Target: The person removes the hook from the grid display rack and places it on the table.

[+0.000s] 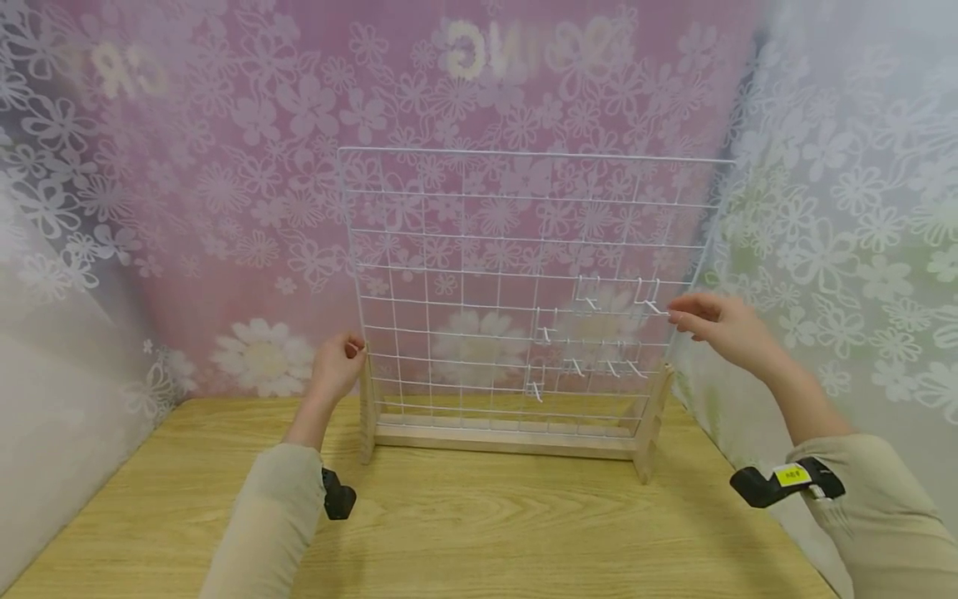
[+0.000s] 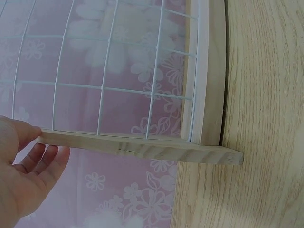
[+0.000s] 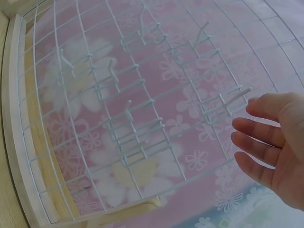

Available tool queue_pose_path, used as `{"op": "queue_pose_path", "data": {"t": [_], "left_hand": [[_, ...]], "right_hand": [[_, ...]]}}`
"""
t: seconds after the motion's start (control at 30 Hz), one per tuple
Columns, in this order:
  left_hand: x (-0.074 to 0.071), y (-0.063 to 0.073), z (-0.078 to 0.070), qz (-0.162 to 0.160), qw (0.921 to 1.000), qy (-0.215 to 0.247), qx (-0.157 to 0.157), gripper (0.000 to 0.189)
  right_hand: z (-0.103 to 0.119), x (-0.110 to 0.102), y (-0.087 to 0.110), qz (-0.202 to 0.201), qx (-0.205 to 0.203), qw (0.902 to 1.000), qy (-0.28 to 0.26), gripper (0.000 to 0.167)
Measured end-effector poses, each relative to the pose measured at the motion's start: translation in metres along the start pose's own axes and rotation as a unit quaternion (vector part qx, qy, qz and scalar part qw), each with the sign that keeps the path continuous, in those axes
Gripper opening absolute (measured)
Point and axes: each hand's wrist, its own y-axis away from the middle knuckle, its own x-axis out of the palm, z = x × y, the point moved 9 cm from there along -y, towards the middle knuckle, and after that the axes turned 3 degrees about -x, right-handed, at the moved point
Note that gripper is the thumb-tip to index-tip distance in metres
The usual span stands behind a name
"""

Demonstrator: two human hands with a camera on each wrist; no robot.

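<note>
White wire grid (image 1: pixel 542 240) standing upright in a wooden stand at the middle of the table, with seven white hooks (image 1: pixel 575 367) on its right half. Three hooks form a row low on the right; another hangs lower, toward the middle, and the rest sit higher. The right hand (image 1: pixel 724 329) is at the grid's right edge, its fingers loosely bent and released, just beside the tip of the rightmost upper hook (image 1: pixel 653 307) (whether a fingertip touches it cannot be told). The left hand (image 1: pixel 338 366) grasps the top of the left upright (image 1: pixel 367 416) between thumb and fingers. The right upright (image 1: pixel 653 424) leans slightly outward in the head view, and a wooden crossbar (image 1: pixel 509 439) joins the two along the grid's lower edge. Beneath lies the wood-grained table (image 1: pixel 479 524). Both forearms enter from the near side in beige sleeves, left (image 1: pixel 262 516) and right (image 1: pixel 876 507), each bearing a black wrist device; the right device (image 1: pixel 756 487) carries a yellow label (image 1: pixel 793 475). On the far side hangs a pink backdrop (image 1: pixel 247 241) with white flowers; a pale flowered sheet (image 1: pixel 846 225) covers the right
</note>
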Motion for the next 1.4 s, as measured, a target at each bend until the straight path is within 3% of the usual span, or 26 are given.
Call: {"op": "queue_pose_path", "data": {"t": [0.2,0.37,0.63,1.2,1.4], "left_hand": [[0.001,0.000,0.002,0.001,1.0000,0.002,-0.006,0.010],[0.001,0.000,0.002,-0.001,1.0000,0.002,-0.006,0.011],[0.001,0.000,0.002,0.000,1.0000,0.000,-0.007,0.011],[0.002,0.003,0.001,0.001,0.9999,0.006,-0.013,0.010],[0.002,0.002,0.003,0.001,0.9998,0.006,-0.017,0.011]], "right_hand": [[0.003,-0.006,-0.008,-0.008,0.003,0.9995,-0.030,0.037],[0.006,-0.005,-0.014,0.012,0.028,0.9992,-0.024,0.042],[0.004,0.004,-0.023,0.053,0.011,0.9964,-0.065,0.040],[-0.005,0.021,-0.031,0.085,0.056,0.9752,-0.196,0.046],[-0.005,0.019,-0.032,0.075,0.067,0.9707,-0.218,0.033]]}}
